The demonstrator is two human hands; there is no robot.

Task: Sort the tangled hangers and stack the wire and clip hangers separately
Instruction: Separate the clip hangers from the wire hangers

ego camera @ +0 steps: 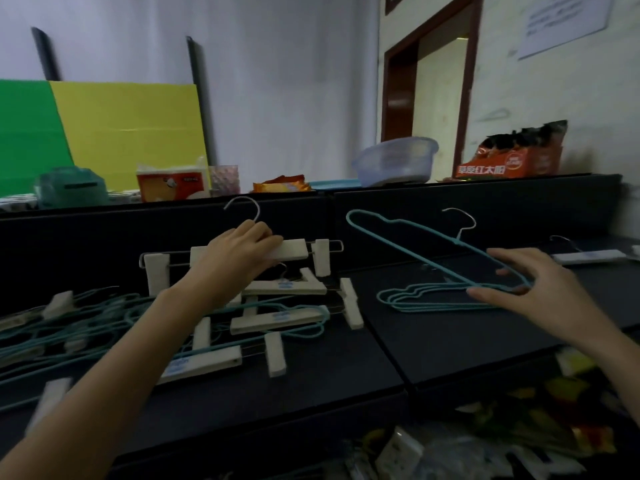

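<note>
Gripping a wooden clip hanger (294, 249) at 11 o'clock, the left hand (239, 252) may snag the tangle (104, 317); the right hand (530, 289), fingers spread, barely pinches a teal wire hanger (426, 231), which could slip.

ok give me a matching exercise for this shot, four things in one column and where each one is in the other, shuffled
Things:
1. raised clip hanger
2. tilted teal wire hanger
3. stack of teal wire hangers
4. clear plastic basin

Places:
a. flat on the dark table
b. on the ledge behind the table
c. gripped by the left hand
d. in the fingers of the right hand

Pairs: 1-c, 2-d, 3-a, 4-b
</note>
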